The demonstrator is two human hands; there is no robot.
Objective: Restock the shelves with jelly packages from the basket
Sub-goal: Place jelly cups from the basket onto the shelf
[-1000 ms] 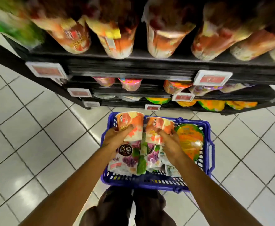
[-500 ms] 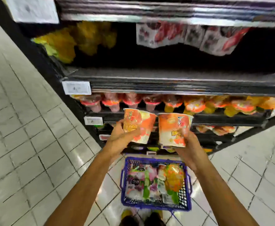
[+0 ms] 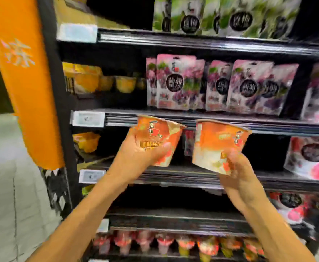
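Left hand [image 3: 136, 157] clasped left cup [image 3: 160, 137] by its sidewall | right hand [image 3: 239, 178] clasped right cup [image 3: 215, 146] near its base | cups tilted, side by side, 12 o'clock of shelf [image 3: 183, 176] edge | probably light, thin-walled, slick: grip sidewalls gently.

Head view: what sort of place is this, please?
Most likely a grocery shop aisle. Black shelves carry price labels on their front edges, and identical pink pouches stand in rows. The left hand holds the left orange cup, the right hand the right orange cup.
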